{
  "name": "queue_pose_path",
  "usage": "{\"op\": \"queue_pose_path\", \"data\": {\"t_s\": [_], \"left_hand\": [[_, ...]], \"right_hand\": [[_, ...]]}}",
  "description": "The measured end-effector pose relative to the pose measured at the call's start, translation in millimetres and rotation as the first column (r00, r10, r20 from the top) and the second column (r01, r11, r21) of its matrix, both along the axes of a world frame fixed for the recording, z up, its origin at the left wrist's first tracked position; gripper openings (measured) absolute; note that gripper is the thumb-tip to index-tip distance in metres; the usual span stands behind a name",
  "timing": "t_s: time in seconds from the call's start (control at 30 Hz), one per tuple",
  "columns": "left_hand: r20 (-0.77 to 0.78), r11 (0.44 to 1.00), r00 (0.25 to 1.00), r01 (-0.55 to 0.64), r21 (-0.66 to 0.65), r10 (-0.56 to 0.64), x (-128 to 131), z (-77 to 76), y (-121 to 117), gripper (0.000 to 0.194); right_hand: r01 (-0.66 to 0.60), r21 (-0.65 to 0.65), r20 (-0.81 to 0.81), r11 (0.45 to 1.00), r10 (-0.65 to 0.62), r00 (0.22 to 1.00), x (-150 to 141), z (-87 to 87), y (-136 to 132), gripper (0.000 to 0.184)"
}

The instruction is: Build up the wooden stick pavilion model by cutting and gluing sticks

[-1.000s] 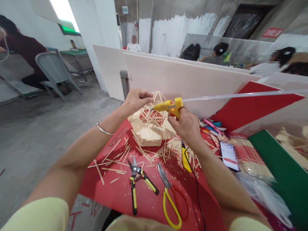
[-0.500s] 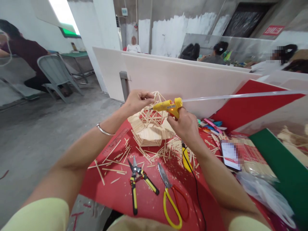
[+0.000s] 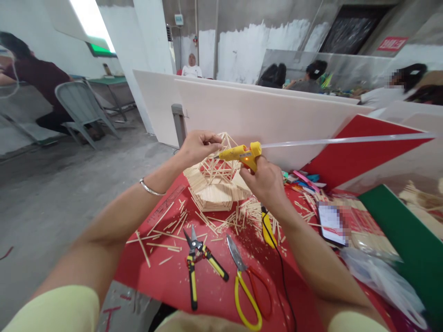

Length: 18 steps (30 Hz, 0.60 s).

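Note:
My right hand (image 3: 268, 182) grips a yellow hot glue gun (image 3: 248, 157) by its handle, its small light glowing orange and its nozzle pointing left. A long clear glue stick (image 3: 332, 140) runs out of the gun's back. In front of me stands a model built of thin wooden sticks (image 3: 216, 191), with slatted roof panels low down and an open lattice above. My left hand (image 3: 199, 147) is pinched closed at the upper left of the lattice, close to the nozzle. What its fingertips hold is too small to make out.
On the red table (image 3: 166, 281) lie yellow-black snips (image 3: 199, 253), scissors (image 3: 242, 272) with red and yellow handles, and scattered sticks (image 3: 249, 214). A black cord (image 3: 282, 263) runs beneath my right arm. A phone (image 3: 332, 223) and plastic bag (image 3: 380, 281) lie right; white boards (image 3: 263, 110) stand behind.

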<state>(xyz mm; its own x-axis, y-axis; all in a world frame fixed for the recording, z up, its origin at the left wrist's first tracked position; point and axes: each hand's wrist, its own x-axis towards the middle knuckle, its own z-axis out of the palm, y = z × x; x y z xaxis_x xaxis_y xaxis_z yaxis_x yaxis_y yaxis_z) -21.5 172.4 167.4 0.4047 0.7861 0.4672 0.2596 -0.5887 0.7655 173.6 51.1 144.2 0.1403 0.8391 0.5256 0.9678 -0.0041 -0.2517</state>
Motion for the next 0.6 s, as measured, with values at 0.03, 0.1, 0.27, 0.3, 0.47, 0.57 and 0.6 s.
{"op": "queue_pose_path", "data": {"t_s": [0.03, 0.1, 0.27, 0.3, 0.47, 0.57, 0.6], "left_hand": [[-0.017, 1.0, 1.0, 0.007, 0.01, -0.007, 0.5, 0.9, 0.5, 0.02], [-0.062, 0.999, 0.997, 0.043, 0.029, -0.041, 1.9, 3.9, 1.4, 0.019], [-0.224, 0.982, 0.96, 0.181, 0.043, -0.167, 6.0, 15.8, 0.9, 0.018], [-0.259, 0.978, 0.949, 0.201, 0.051, -0.181, 6.7, 17.9, 0.5, 0.019], [-0.372, 0.966, 0.909, 0.239, 0.102, -0.186, 8.4, 22.2, 0.3, 0.023], [-0.391, 0.967, 0.903, 0.235, 0.1, -0.179, 7.7, 22.8, 0.7, 0.023], [-0.396, 0.967, 0.901, 0.234, 0.101, -0.177, 7.3, 23.3, 0.7, 0.022]], "right_hand": [[-0.002, 0.006, -0.001, 1.0, 0.002, 1.0, 0.2, -0.6, -0.3, 0.03], [-0.017, 0.033, -0.002, 0.999, 0.017, 1.0, 0.9, -2.4, -1.1, 0.029], [-0.069, 0.107, 0.005, 0.992, 0.069, 0.998, 4.4, -5.2, -6.3, 0.026], [-0.076, 0.114, 0.01, 0.991, 0.075, 0.997, 5.1, -5.2, -7.4, 0.026], [-0.077, 0.123, 0.018, 0.989, 0.076, 0.997, 7.2, -5.5, -9.5, 0.025], [-0.087, 0.135, 0.032, 0.987, 0.083, 0.996, 8.8, -7.2, -10.7, 0.023], [-0.087, 0.138, 0.038, 0.987, 0.083, 0.996, 9.6, -7.8, -11.7, 0.022]]}}
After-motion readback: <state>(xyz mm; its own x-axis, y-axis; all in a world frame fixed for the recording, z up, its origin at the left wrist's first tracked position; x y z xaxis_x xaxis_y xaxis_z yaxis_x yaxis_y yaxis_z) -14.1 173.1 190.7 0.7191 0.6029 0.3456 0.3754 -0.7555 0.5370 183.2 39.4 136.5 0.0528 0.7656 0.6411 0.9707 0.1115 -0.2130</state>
